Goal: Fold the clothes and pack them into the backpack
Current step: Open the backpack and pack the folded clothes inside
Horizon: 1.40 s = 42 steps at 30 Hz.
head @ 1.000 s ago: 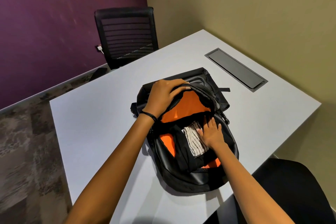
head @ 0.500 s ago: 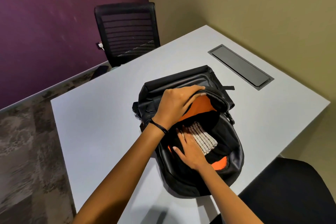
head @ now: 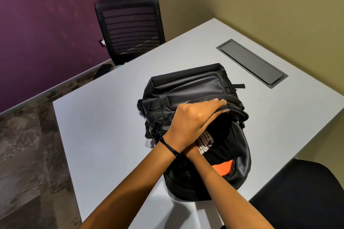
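Fingers (head: 214, 107) of the left hand (head: 193, 122) lie together, clamped over the upper lip of the black backpack (head: 195, 87) — mid-table (head: 104, 121). Right hand is hidden beneath the left at the opening; only its wrist (head: 192, 152) shows, so its fingers cannot be told. Striped cloth (head: 204, 142) peeks out at the left hand's 5 o'clock — orange lining (head: 223, 168) lower still.

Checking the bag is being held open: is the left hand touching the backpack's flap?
Touching. The head view shows the left hand curled over the flap's edge of the backpack, fingers on top and thumb beneath.
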Each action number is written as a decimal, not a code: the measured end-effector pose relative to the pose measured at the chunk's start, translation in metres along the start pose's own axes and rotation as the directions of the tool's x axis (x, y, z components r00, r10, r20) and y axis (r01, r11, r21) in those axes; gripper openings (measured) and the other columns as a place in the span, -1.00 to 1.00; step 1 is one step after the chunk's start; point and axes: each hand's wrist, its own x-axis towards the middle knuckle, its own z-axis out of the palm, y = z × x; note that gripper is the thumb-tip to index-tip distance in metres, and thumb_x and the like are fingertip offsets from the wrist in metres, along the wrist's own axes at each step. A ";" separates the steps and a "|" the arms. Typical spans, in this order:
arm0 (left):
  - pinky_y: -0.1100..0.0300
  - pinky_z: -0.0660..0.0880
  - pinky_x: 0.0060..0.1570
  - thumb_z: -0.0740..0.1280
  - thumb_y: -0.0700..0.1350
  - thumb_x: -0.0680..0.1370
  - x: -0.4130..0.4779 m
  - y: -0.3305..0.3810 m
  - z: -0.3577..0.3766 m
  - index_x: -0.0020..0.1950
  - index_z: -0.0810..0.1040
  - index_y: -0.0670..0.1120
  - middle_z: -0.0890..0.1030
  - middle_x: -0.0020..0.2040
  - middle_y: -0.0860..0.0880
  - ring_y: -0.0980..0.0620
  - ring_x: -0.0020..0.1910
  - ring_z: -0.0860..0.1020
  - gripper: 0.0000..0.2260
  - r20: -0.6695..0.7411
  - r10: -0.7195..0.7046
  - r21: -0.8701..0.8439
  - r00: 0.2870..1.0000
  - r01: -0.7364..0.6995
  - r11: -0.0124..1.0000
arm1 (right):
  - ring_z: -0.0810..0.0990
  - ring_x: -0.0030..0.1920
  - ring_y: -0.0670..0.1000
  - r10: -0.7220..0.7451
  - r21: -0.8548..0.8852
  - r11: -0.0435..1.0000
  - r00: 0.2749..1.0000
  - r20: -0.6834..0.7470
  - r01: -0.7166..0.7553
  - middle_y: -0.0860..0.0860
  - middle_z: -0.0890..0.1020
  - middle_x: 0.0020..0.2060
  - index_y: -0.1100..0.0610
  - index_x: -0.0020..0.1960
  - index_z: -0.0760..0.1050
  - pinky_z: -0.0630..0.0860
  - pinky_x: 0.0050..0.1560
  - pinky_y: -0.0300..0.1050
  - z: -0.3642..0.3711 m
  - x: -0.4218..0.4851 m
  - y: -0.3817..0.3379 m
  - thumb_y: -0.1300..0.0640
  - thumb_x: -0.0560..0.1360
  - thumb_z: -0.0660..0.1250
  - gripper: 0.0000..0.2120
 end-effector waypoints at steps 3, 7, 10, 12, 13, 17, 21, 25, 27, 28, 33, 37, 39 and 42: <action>0.20 0.58 -0.09 0.33 -0.14 0.52 -0.007 0.001 0.000 0.11 0.64 -0.18 0.69 0.01 -0.04 0.10 0.06 0.62 -0.78 0.027 0.006 -0.013 1.000 -0.006 1.000 | 0.62 0.03 0.03 0.095 0.018 0.995 0.990 0.101 -0.097 0.07 0.65 -0.07 0.17 -0.06 0.60 0.51 0.13 -0.06 -0.027 -0.009 -0.021 0.34 0.50 0.01 -0.63; 0.17 0.59 -0.17 0.26 -0.06 0.56 -0.007 -0.008 -0.005 0.13 0.63 -0.14 0.68 0.03 -0.03 0.10 0.00 0.64 -0.74 0.019 -0.074 0.009 0.997 0.074 0.997 | 0.52 0.09 0.11 -0.205 0.186 0.968 0.959 0.194 0.169 0.06 0.50 -0.13 0.13 -0.02 0.41 0.41 0.03 -0.22 0.032 -0.003 0.015 0.20 0.41 0.40 -0.79; 0.12 0.59 -0.17 0.20 0.03 0.59 -0.007 -0.018 -0.011 0.15 0.63 -0.07 0.68 0.04 0.02 0.10 -0.04 0.65 -0.70 0.040 -0.210 -0.038 0.977 0.211 0.977 | 0.52 0.09 0.24 -0.513 0.434 0.833 0.772 0.376 0.342 0.16 0.55 -0.08 0.22 0.01 0.47 0.31 -0.07 -0.17 0.077 -0.001 0.053 0.23 0.56 0.18 -0.89; 0.08 0.59 -0.12 0.20 0.04 0.59 -0.008 -0.024 -0.013 0.14 0.63 -0.05 0.68 0.03 0.03 0.07 -0.06 0.66 -0.70 0.048 -0.274 -0.051 0.961 0.276 0.960 | 0.55 -0.15 0.30 -0.454 0.466 0.831 0.855 0.251 0.305 0.27 0.57 -0.19 0.28 -0.14 0.49 0.27 -0.18 -0.05 0.083 -0.001 0.064 0.18 0.54 0.14 -0.77; 0.07 0.58 -0.05 0.21 0.02 0.59 -0.009 -0.025 -0.014 0.13 0.63 -0.06 0.68 0.02 0.03 0.05 -0.04 0.66 -0.72 0.049 -0.287 -0.045 0.957 0.289 0.956 | 0.54 -0.21 0.29 -0.416 0.449 0.835 0.899 0.135 0.319 0.25 0.54 -0.25 0.27 -0.21 0.47 0.27 -0.20 -0.04 0.093 -0.001 0.075 0.16 0.53 0.13 -0.76; 0.07 0.55 0.09 0.22 0.01 0.58 -0.007 -0.024 -0.015 0.13 0.63 -0.07 0.69 0.00 0.01 0.02 0.00 0.65 -0.73 0.049 -0.311 -0.048 0.949 0.313 0.949 | 0.26 0.39 0.20 -0.163 0.324 0.914 0.952 -0.258 0.245 0.25 0.34 0.31 0.20 0.17 0.38 -0.01 0.48 0.11 0.111 -0.007 0.131 0.17 0.53 0.09 -0.75; 0.14 0.55 0.07 0.26 -0.04 0.56 -0.007 -0.021 -0.013 0.13 0.63 -0.06 0.69 -0.03 0.01 0.06 -0.06 0.65 -0.77 0.029 -0.313 -0.069 0.949 0.315 0.947 | 0.12 0.47 0.17 -0.031 0.375 0.924 0.992 -0.121 0.075 0.24 0.21 0.44 0.24 0.45 0.17 -0.02 0.48 0.16 0.114 -0.014 0.146 -0.01 0.57 -0.03 -0.48; 0.10 0.58 -0.06 0.25 0.00 0.57 -0.009 -0.021 -0.012 0.14 0.62 -0.04 0.69 -0.03 0.01 0.05 -0.09 0.65 -0.76 0.045 -0.307 -0.071 0.951 0.309 0.948 | 0.13 0.48 0.17 -0.075 0.413 0.909 0.997 0.018 0.061 0.24 0.22 0.45 0.27 0.47 0.14 -0.04 0.49 0.06 0.117 -0.010 0.143 -0.08 0.59 -0.02 -0.43; 0.08 0.59 -0.11 0.21 0.04 0.58 -0.010 -0.020 -0.012 0.14 0.61 -0.03 0.69 -0.02 0.02 0.06 -0.08 0.65 -0.73 0.054 -0.302 -0.087 0.952 0.306 0.948 | 0.07 0.50 0.13 -0.119 0.469 0.880 0.991 0.063 0.076 0.21 0.15 0.48 0.26 0.49 0.07 -0.02 0.49 -0.01 0.120 -0.008 0.146 0.00 0.61 0.08 -0.44; 0.08 0.58 -0.10 0.19 0.06 0.58 -0.009 -0.019 -0.011 0.14 0.62 -0.04 0.69 -0.02 0.03 0.07 -0.08 0.65 -0.70 0.058 -0.299 -0.098 0.953 0.303 0.948 | 0.05 0.50 0.11 -0.141 0.491 0.867 0.987 0.078 0.085 0.19 0.13 0.49 0.25 0.50 0.04 0.00 0.49 -0.04 0.120 -0.008 0.148 0.02 0.61 0.10 -0.44; 0.15 0.56 0.00 0.25 -0.01 0.57 -0.010 -0.016 -0.007 0.14 0.62 -0.07 0.68 0.01 0.03 0.13 -0.01 0.62 -0.74 0.089 -0.308 -0.172 0.947 0.319 0.932 | 0.01 0.51 0.03 -0.184 0.571 0.818 0.970 0.161 0.061 0.13 0.07 0.51 0.23 0.52 -0.06 -0.05 0.46 -0.18 0.125 -0.004 0.153 0.02 0.61 0.09 -0.41; 0.17 0.56 0.03 0.27 -0.04 0.56 -0.013 -0.011 -0.009 0.12 0.63 -0.08 0.67 0.02 0.05 0.17 0.02 0.61 -0.77 0.060 -0.327 -0.217 0.943 0.332 0.918 | 0.12 0.49 0.08 -0.201 0.557 0.829 0.957 0.208 0.053 0.15 0.14 0.49 0.22 0.52 -0.04 0.12 0.48 0.00 0.125 0.013 0.161 0.02 0.58 0.15 -0.36; 0.17 0.56 0.03 0.27 -0.05 0.56 -0.014 -0.013 -0.012 0.12 0.63 -0.07 0.67 0.02 0.05 0.17 0.02 0.61 -0.78 0.059 -0.337 -0.210 0.940 0.342 0.916 | 0.14 0.48 0.13 -0.209 0.437 0.897 0.940 0.269 0.074 0.20 0.15 0.48 0.26 0.51 -0.04 0.16 0.46 0.03 0.123 0.023 0.167 -0.02 0.58 0.14 -0.35; 0.12 0.57 0.01 0.27 -0.03 0.56 -0.016 -0.018 -0.014 0.13 0.62 -0.04 0.68 0.01 0.06 0.15 0.00 0.62 -0.78 0.077 -0.354 -0.183 0.932 0.362 0.914 | 0.14 0.46 0.18 -0.191 0.246 0.961 0.946 0.261 0.126 0.25 0.16 0.46 0.28 0.51 -0.04 0.14 0.45 0.03 0.122 0.030 0.170 -0.10 0.58 0.09 -0.32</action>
